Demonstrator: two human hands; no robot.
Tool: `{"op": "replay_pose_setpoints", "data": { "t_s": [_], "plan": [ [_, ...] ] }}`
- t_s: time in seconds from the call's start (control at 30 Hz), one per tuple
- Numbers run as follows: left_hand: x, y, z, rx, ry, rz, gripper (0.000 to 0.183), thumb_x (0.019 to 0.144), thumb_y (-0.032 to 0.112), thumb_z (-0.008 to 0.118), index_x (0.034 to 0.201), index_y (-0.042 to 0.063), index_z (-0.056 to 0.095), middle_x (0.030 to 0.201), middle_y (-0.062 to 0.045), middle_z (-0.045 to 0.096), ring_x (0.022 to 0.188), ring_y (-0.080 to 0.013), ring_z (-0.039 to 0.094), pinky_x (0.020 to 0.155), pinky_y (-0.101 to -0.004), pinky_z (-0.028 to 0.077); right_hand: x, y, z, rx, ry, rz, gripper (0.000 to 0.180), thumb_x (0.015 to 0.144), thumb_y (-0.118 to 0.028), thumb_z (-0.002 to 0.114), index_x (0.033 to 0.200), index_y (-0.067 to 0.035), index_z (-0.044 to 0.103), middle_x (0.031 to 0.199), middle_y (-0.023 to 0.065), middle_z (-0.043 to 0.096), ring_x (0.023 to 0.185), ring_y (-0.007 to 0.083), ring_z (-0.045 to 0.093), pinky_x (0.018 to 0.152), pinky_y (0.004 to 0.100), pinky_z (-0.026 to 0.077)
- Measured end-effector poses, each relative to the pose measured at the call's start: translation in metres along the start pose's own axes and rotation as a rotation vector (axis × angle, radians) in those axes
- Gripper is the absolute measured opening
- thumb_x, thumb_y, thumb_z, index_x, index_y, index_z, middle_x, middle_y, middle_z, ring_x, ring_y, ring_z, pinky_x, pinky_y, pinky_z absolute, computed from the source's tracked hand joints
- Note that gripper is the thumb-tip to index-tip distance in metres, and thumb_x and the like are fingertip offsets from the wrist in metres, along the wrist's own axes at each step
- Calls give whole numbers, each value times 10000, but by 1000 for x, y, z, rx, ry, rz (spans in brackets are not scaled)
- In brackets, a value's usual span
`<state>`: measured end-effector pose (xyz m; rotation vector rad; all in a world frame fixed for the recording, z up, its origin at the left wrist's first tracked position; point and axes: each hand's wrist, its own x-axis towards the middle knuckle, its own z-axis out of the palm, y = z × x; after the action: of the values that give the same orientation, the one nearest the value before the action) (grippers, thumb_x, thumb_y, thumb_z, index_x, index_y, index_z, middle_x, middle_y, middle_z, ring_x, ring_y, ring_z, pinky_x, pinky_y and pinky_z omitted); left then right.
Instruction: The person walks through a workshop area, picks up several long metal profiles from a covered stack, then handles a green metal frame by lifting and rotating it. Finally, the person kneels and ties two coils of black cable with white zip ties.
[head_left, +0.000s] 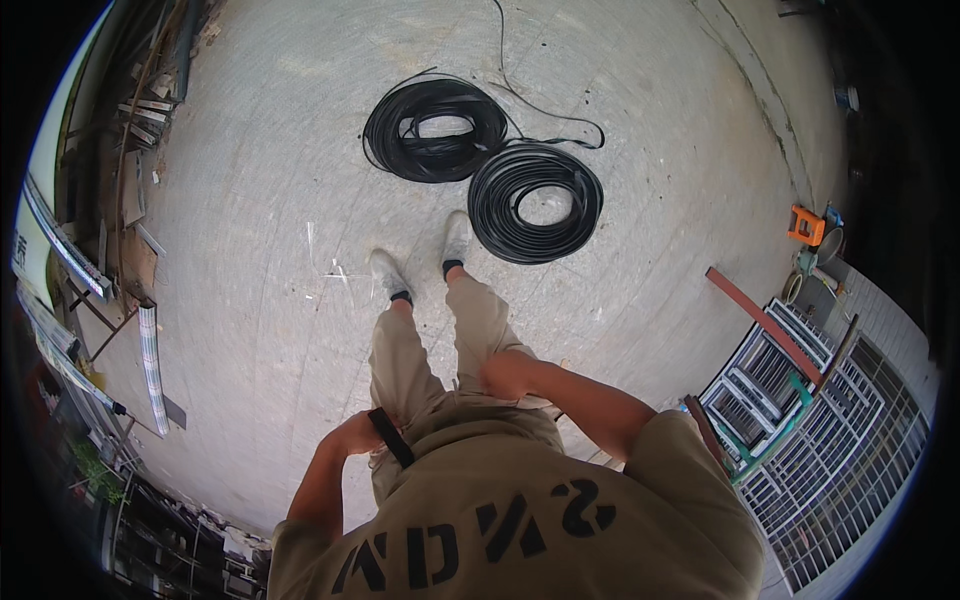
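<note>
My left hand (363, 433) is at the hip of my khaki trousers (405, 360), its fingers hidden against the cloth, with a black strap (391, 438) beside it. My right hand (508, 375) rests over the upper part of the other trouser leg, its fingers curled and blurred. Beyond my shoes lie two coils of black cable on the concrete ground, the first coil (390, 131) further off and to the left, the second coil (491, 206) nearer and to the right. They touch or overlap at their edges. A loose black cable end (570, 118) curves out above the second coil.
White scraps (339, 271) lie on the ground left of my shoes. Metal frames and grilles (810, 465), a red-brown bar (765, 322) and an orange stool (806, 226) stand at the right. Along the left edge are wrapped profiles (151, 367) and scrap boards (133, 187).
</note>
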<state>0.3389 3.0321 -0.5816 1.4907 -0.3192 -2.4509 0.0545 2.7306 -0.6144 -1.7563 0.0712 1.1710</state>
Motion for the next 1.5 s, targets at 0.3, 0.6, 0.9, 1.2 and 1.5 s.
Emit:
{"op": "replay_pose_setpoints", "data": {
  "t_s": [0.3,0.6,0.9,1.2,1.5],
  "plan": [
    [35,26,-32,464,-205,-53,185,1007,93,695,1169,23,750,1062,-91,757,930,-217,707,876,-397,568,19,-33,3,31,-80,-47,236,872,-249,683,911,-48,799,920,212,774,879,438,756,728,532,590],
    [137,-44,-105,774,772,239,361,947,162,739,1282,51,661,1309,-244,664,1241,-449,612,1073,-535,496,199,43,13,-39,486,44,165,904,-181,665,999,-89,764,923,146,768,893,345,758,750,483,570],
    [225,-72,-173,598,992,188,359,975,189,670,1310,59,685,1486,-219,601,1390,-425,545,1186,-495,437,335,145,-48,-97,618,94,265,917,-331,754,1012,-83,746,939,126,766,954,332,737,839,462,567],
    [295,-167,-315,-629,883,-52,272,1040,237,622,1174,28,733,1172,-157,766,1101,-247,740,967,-371,569,363,164,-108,206,641,21,317,994,-295,714,1171,-32,705,1099,161,743,1061,397,699,935,512,546],
    [486,-326,-303,-552,1223,-311,266,1052,257,623,1152,21,694,1037,-117,741,925,-218,711,853,-368,581,318,167,-175,145,834,114,417,860,-137,847,1236,-27,705,980,158,710,949,347,690,829,452,553]
  ]
}}
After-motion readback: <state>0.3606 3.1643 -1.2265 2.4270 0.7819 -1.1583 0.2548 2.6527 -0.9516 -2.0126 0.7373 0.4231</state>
